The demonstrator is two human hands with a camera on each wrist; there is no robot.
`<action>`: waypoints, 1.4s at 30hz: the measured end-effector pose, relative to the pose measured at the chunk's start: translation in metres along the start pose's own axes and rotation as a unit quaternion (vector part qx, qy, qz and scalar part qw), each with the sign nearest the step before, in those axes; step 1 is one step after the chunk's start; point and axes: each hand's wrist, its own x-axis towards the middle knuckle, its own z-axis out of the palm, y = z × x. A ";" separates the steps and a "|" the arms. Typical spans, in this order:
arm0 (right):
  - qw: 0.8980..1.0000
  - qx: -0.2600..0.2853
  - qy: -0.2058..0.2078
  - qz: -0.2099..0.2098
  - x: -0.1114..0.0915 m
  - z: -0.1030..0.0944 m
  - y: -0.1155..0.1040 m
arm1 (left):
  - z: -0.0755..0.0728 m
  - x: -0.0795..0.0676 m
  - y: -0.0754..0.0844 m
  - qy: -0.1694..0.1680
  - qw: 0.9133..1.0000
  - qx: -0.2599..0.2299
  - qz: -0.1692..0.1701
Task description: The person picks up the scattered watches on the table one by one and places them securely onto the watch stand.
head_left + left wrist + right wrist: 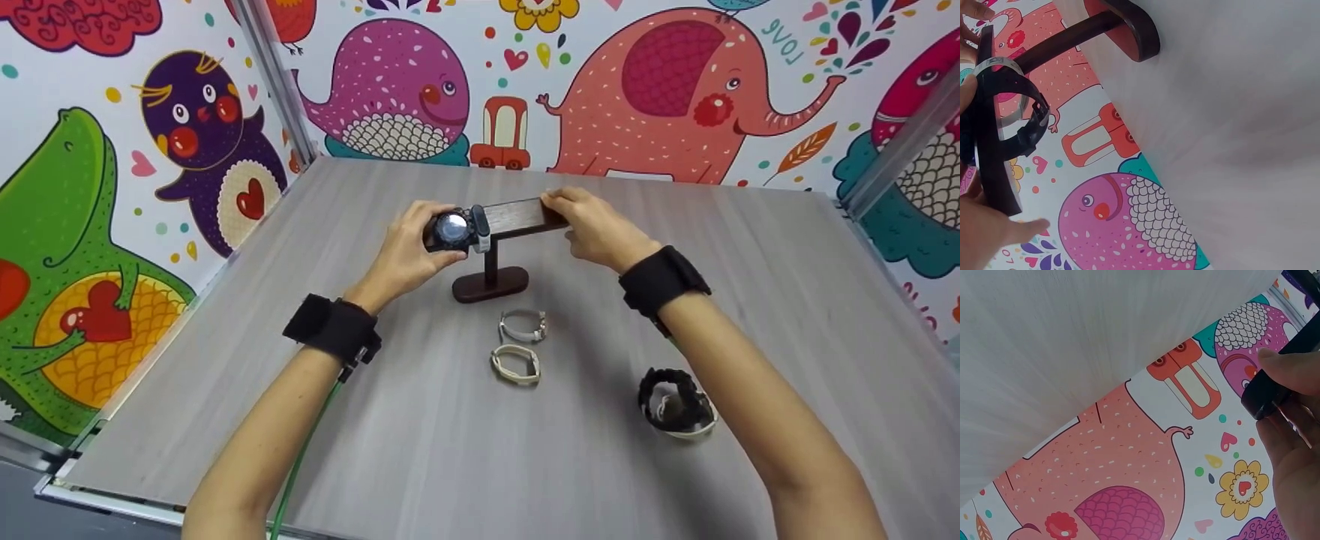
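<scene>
A dark brown watch stand point(491, 286) stands on the table, its crossbar tilted up to the right. Around the crossbar's left end sits a black round-faced watch point(453, 229), which my left hand point(409, 251) grips with fingers above and thumb below. The left wrist view shows its black strap point(1039, 115) looped round the bar. Beside it on the bar is a slim watch with a dark face and pale band point(481, 232). My right hand point(600, 229) pinches the crossbar's right end, thumb and fingers on opposite sides in the right wrist view.
In front of the stand lie a pale-strapped wristwatch point(537, 336) and a cream band point(517, 378). Near my right forearm, a black-strapped watch point(688, 394) lies against another cream band point(697, 433). Cartoon-printed walls point(510, 82) border the table. A green cable point(304, 450) runs along my left forearm.
</scene>
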 end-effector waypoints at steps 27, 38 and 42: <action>0.992 0.072 0.075 -0.075 -0.079 0.023 -0.056 | 0.044 -0.066 0.077 -0.093 0.963 0.178 0.180; 0.990 0.096 0.005 -0.100 -0.103 0.055 -0.064 | 0.074 -0.087 0.062 -0.209 0.951 0.192 0.124; 0.991 0.093 -0.029 -0.093 -0.108 0.062 -0.067 | 0.083 -0.090 0.061 -0.230 0.945 0.205 0.112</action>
